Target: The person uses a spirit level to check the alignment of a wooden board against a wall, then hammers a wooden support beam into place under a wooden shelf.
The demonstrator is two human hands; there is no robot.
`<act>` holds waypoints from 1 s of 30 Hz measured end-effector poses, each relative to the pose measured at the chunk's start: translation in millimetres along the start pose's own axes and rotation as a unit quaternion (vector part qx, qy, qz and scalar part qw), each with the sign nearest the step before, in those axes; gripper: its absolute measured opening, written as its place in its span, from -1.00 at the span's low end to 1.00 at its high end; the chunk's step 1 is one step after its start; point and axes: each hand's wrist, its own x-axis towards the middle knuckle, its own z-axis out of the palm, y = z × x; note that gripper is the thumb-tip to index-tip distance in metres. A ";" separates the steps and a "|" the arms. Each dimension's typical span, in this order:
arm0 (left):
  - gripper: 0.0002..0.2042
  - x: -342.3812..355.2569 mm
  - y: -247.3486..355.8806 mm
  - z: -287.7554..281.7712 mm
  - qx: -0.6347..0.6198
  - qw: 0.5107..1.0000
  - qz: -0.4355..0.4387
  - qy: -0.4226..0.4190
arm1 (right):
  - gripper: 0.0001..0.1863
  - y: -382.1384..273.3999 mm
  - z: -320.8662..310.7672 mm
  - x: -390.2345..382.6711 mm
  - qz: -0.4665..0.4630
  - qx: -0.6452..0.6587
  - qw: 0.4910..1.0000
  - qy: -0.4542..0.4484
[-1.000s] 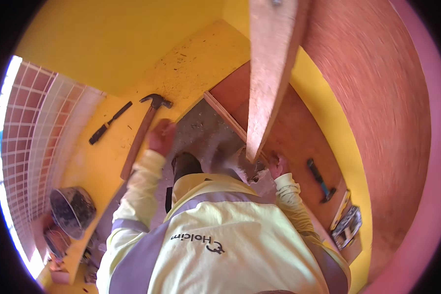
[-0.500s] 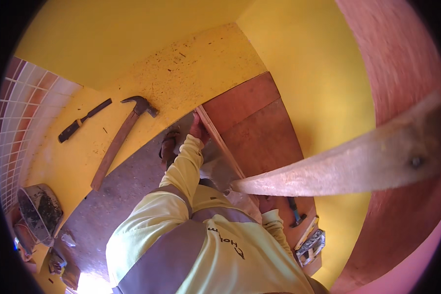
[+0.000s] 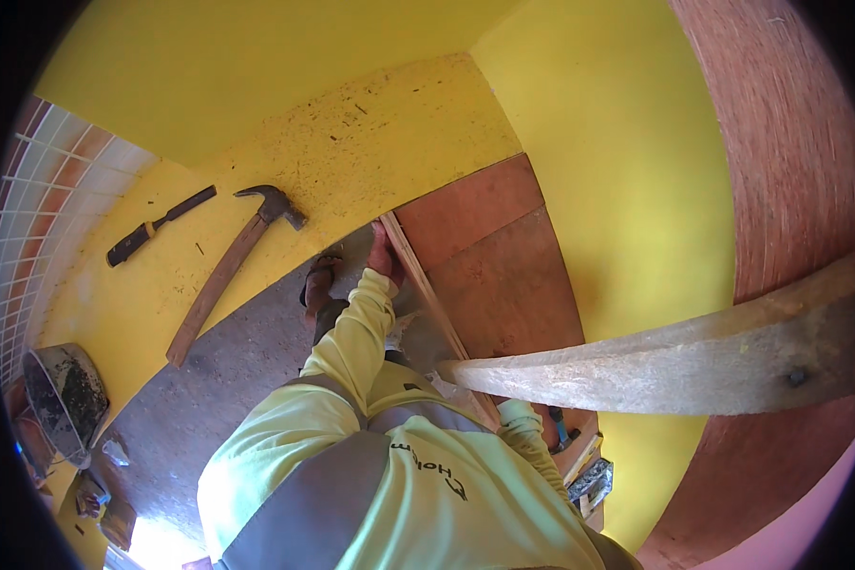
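My left hand [image 3: 382, 256] is closed on the upper end of a long narrow wooden strip [image 3: 426, 285], beside the reddish-brown wooden panel. The strip slants down toward my body. My right forearm's pale yellow sleeve [image 3: 522, 427] reaches up beneath a pale wooden beam [image 3: 655, 366], which crosses close in front of the view. That beam hides my right hand, so its fingers cannot be made out. A claw hammer [image 3: 223, 271] with a wooden handle lies on the yellow ledge, left of my left hand. Beside it rests a chisel [image 3: 161, 225] with a dark handle.
Wood chips litter the yellow ledge [image 3: 351, 142]. A dirty dark bucket [image 3: 66, 394] stands at the lower left, near a white grille [image 3: 47, 204]. The reddish-brown panel [image 3: 499, 275] meets a yellow wall [image 3: 627, 190]. A small blue-and-black tool [image 3: 562, 432] lies by my right sleeve.
The view has shifted slightly, and the near beam sits lower in it. My right hand, partly visible before, has passed out of sight behind the beam. My left hand keeps its hold.
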 end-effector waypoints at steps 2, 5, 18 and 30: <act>-0.22 -2.1 -1.1 2.2 -0.002 1.000 -0.013 0.012 | -0.41 2.3 0.4 -2.0 0.016 0.028 0.999 -0.008; -0.24 -5.8 4.1 3.9 0.019 0.999 -0.034 0.019 | -0.38 6.2 -1.2 -16.9 0.063 0.114 0.991 -0.035; -0.25 -12.6 2.1 14.3 -0.007 1.000 -0.019 0.023 | -0.23 122.6 12.8 -108.5 0.173 0.647 0.741 0.055; -0.14 -5.0 2.9 7.1 0.073 0.997 -0.003 -0.017 | -0.15 173.4 10.8 -76.4 0.116 0.733 0.670 -0.024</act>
